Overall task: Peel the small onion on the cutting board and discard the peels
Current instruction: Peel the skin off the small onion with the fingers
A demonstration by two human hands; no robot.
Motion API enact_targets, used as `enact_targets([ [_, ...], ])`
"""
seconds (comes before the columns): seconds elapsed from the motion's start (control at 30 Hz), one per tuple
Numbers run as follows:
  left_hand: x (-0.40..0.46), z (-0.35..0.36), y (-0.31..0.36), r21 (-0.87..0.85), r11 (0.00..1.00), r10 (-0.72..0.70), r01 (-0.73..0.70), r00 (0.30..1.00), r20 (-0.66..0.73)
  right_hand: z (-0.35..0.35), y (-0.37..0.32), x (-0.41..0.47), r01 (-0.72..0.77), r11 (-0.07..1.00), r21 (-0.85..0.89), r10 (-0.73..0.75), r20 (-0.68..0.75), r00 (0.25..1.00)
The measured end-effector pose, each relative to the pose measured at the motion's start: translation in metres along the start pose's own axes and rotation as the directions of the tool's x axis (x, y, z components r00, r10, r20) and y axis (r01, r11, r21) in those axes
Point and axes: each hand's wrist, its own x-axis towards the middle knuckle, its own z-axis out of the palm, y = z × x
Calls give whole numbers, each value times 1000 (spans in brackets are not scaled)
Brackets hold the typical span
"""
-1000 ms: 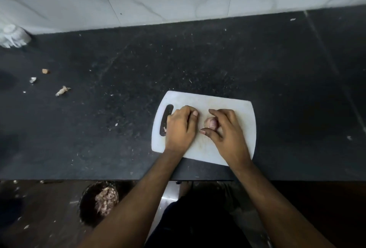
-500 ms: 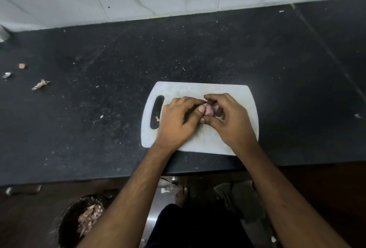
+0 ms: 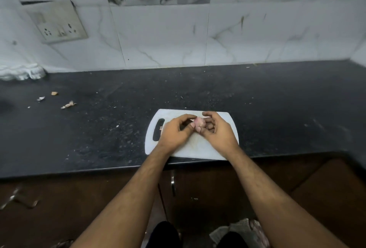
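A small pinkish onion (image 3: 199, 123) sits between the fingertips of both hands, just above the white cutting board (image 3: 200, 147). My left hand (image 3: 175, 131) pinches it from the left with thumb and forefinger. From the right, my right hand (image 3: 216, 130) curls its fingers around it. Much of the onion is hidden by fingers. The board lies near the front edge of the black counter (image 3: 99, 128), its handle slot (image 3: 158, 132) on the left.
Bits of peel (image 3: 68, 105) lie scattered on the counter at the far left. A white cloth (image 3: 21, 71) sits against the tiled wall (image 3: 237, 35), below a socket plate (image 3: 57, 22). Dark cabinet doors (image 3: 198, 188) are under the counter edge.
The camera has tilted up, so the wall shows and the floor bin is out of sight. Both hands have lifted the onion off the board and closed on it together.
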Motion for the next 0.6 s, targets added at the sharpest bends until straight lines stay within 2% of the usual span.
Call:
enact_targets([
  [0.13, -4, 2, -5, 81, 995, 59, -64, 996, 66, -1, 2, 2, 25, 1000, -4, -25, -44, 999],
  [0.27, -6, 3, -5, -28, 994, 108, -107, 994, 21, 1, 5, 1, 67, 998, 22, -67, -14, 998],
  [0.33, -6, 4, -4, -48, 994, 94, -95, 995, -22, 2, 8, 4, 80, 997, -11, -80, -22, 997],
  [0.6, 1, 4, -10, -86, 996, 13, -12, 1000, 12, 1, 9, 8, 74, 997, -30, -73, 12, 997],
])
